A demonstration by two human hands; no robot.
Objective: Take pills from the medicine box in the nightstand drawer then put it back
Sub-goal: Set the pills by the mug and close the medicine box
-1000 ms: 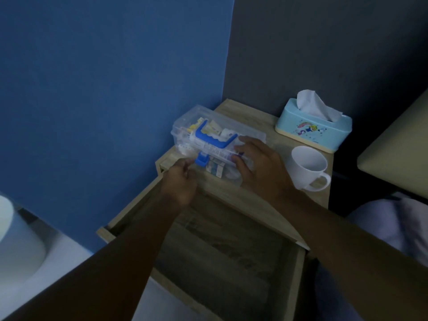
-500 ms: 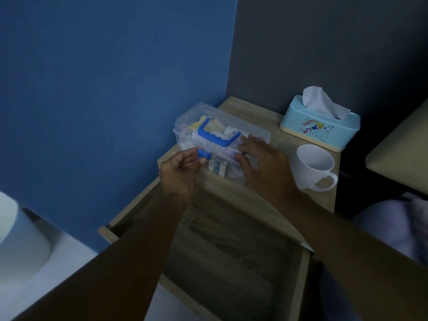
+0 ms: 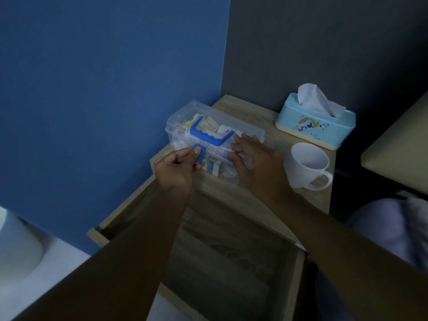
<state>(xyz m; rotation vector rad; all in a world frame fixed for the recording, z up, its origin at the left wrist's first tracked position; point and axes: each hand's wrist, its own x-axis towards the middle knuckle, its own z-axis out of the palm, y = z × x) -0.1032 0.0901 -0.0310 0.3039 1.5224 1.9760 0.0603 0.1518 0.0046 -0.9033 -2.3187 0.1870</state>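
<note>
Medicine box on wooden nightstand, blue wall, left hand pinching blue latch, right hand flat on lid.

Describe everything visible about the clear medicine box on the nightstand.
The medicine box is a long case of clear plastic with a blue handle lying flat on its lid and a blue latch at the front. Packets show inside. It sits on the nightstand top, above the open drawer. The left hand pinches the latch; the right hand presses the lid.

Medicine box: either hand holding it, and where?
Left hand pinches the blue latch on the medicine box front. Right hand rests flat on its lid, bracing, not gripping.
</note>
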